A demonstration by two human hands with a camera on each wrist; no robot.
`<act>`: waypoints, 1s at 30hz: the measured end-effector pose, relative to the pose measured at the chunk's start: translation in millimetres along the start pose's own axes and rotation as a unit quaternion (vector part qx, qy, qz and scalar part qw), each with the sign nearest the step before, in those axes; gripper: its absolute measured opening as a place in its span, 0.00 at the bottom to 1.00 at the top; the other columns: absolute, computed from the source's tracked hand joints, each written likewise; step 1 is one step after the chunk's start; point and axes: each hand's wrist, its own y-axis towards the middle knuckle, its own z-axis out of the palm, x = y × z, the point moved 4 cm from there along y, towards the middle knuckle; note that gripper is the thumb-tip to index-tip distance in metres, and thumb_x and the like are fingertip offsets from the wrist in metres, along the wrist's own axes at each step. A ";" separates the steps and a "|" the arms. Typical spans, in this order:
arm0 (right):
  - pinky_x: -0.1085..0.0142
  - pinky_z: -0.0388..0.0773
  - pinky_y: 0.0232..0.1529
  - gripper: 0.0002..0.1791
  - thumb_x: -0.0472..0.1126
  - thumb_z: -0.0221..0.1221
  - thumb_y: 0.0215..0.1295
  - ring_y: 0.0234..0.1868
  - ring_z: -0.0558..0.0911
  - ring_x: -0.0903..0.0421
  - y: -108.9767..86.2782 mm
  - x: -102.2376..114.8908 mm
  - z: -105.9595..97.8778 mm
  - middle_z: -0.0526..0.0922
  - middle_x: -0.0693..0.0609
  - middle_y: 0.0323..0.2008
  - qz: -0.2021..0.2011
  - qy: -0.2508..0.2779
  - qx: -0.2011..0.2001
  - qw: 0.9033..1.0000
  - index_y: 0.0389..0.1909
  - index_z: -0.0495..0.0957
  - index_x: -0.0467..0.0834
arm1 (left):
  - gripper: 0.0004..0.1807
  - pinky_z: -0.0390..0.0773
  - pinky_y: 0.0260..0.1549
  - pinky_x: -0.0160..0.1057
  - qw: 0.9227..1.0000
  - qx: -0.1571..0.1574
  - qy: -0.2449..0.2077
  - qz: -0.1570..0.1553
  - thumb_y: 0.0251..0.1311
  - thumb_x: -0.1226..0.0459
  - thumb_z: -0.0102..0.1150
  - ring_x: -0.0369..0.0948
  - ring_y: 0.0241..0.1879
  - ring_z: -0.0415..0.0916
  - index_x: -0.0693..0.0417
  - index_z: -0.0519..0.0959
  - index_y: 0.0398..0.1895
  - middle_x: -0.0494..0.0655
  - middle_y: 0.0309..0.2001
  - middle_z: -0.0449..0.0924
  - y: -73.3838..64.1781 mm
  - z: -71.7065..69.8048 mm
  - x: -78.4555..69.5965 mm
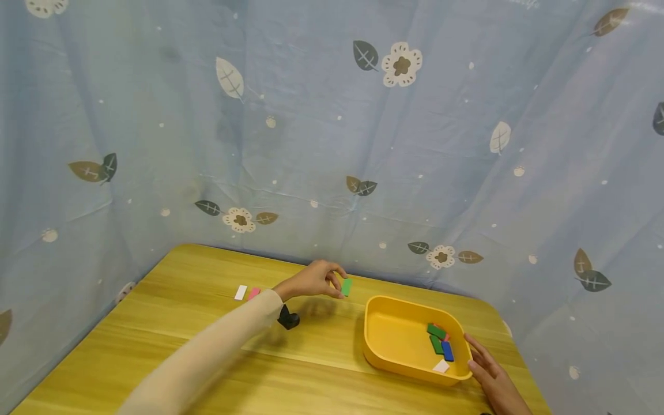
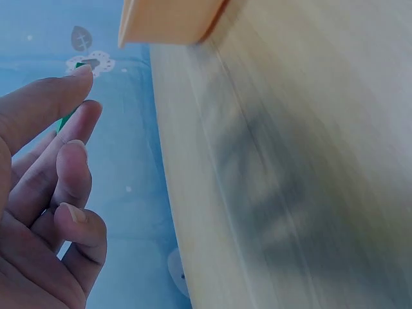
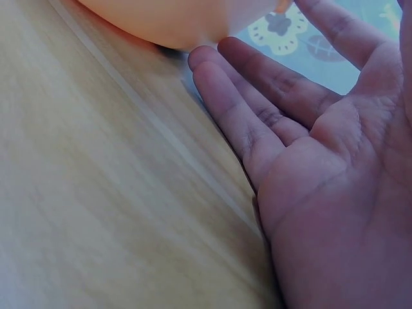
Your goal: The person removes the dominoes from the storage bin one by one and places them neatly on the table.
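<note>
In the head view my left hand (image 1: 314, 280) pinches a small green block (image 1: 346, 287) between thumb and fingers, above the table and left of a yellow plastic bin (image 1: 399, 366). The left wrist view shows only slivers of that green block (image 2: 67, 121) behind the fingers; the other fingers are bent and hold nothing. My right hand (image 1: 494, 376) rests its fingertips against the bin's right end. Its fingers are extended in the right wrist view. Inside the bin lie two green blocks (image 1: 436, 331), a blue block (image 1: 448, 351), a white block (image 1: 441, 366) and partly covered red pieces (image 1: 447, 337).
A white block (image 1: 241, 292) and a pink block (image 1: 254, 293) lie on the wooden table (image 1: 202, 288) to the left, the pink one partly behind the left arm. A black device (image 1: 288, 317) sits at the left wrist. A blue patterned curtain (image 1: 311, 144) hangs behind the table.
</note>
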 end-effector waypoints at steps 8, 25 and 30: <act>0.73 0.77 0.51 0.33 0.50 0.48 0.84 0.55 0.71 0.81 1.1 0.2 2.7 0.59 0.48 0.72 0.017 0.002 -0.011 1.000 0.83 0.50 0.49 | 0.24 0.82 0.42 0.38 1.000 -0.006 0.011 -0.004 0.59 0.63 0.75 0.37 0.37 0.85 0.57 0.80 0.58 0.40 0.35 0.88 -15.2 -6.7 14.5; 0.72 0.78 0.49 0.34 0.49 0.48 0.84 0.54 0.73 0.81 1.4 0.9 -0.4 0.67 0.77 0.57 0.015 0.001 -0.005 1.000 0.83 0.49 0.47 | 0.26 0.82 0.44 0.40 0.999 -0.013 0.026 -0.021 0.60 0.62 0.75 0.39 0.39 0.85 0.59 0.79 0.60 0.40 0.36 0.88 -43.0 -20.8 25.5; 0.73 0.78 0.49 0.37 0.52 0.49 0.83 0.52 0.72 0.83 2.1 2.7 1.5 0.65 0.58 0.67 0.033 -0.012 -0.016 0.999 0.83 0.48 0.46 | 0.25 0.81 0.43 0.41 0.999 -0.021 0.021 -0.030 0.59 0.64 0.76 0.41 0.38 0.85 0.60 0.79 0.59 0.44 0.36 0.88 -51.9 -25.4 29.0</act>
